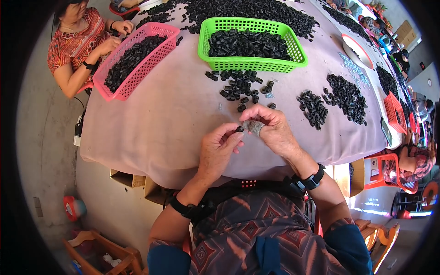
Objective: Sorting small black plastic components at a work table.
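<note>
My left hand [215, 147] pinches a small black cylindrical plastic piece [239, 129] between thumb and fingers, just over the table's near part. Close beside it, my right hand [278, 132] has its thumb and fingertips pressed together; whatever lies between them is too small to tell. A grey wrapping [254, 128] covers one finger of that hand. Beyond both hands, loose black pieces [240, 85] are scattered, with a few tiny clear parts [269, 96] among them. Behind these stands a green basket [250, 65] filled with similar black pieces.
A pink basket [145, 72] of black pieces stands at left, by another person [75, 46]. To the right lie two heaps [313, 109] of black pieces, pale blue bits [353, 68], a white basin [360, 54] and a phone [386, 131]. A large pile [256, 10] covers the far side.
</note>
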{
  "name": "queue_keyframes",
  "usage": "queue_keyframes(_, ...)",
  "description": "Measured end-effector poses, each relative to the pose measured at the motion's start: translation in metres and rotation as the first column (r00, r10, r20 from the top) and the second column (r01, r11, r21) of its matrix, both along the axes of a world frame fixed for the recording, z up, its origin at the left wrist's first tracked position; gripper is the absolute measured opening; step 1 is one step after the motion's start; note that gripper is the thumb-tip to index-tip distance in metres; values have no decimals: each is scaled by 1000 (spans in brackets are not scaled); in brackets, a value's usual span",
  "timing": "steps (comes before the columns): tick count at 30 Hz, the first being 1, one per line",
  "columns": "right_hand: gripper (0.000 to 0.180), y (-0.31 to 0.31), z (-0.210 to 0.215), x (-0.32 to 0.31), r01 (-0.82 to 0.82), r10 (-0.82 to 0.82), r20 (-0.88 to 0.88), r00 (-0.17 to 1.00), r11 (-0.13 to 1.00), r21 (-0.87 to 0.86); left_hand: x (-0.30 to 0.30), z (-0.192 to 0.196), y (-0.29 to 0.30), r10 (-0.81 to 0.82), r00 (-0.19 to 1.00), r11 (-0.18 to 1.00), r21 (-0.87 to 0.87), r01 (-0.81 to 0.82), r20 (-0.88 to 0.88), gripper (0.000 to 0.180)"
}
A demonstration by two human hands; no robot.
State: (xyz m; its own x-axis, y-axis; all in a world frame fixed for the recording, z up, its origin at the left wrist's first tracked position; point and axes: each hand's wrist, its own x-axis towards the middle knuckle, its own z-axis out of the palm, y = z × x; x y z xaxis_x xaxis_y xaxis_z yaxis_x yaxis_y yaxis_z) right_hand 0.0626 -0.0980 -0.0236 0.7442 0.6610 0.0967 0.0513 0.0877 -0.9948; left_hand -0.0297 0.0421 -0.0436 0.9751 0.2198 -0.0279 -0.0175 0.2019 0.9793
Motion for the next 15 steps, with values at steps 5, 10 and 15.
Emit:
queue_keyframes(5, 17, 0, -4, -3, 26, -27, 44, 999, 1000, 8, 0, -4, 1, 2, 1000, 1000, -10, -2, 21, 17)
queue_keyframes(10, 14, -4, -11, -5, 27, 23, -243, 970, 980, 199, 0, -2, -1, -25, 999, 999, -37, 27, 34, 17)
queue_keyframes(15, 12, -6, -6, -10, 71, 107, -600, 793, 961, 266, 1, -7, -2, -69, 994, 993, -88, 76, 82, 17)
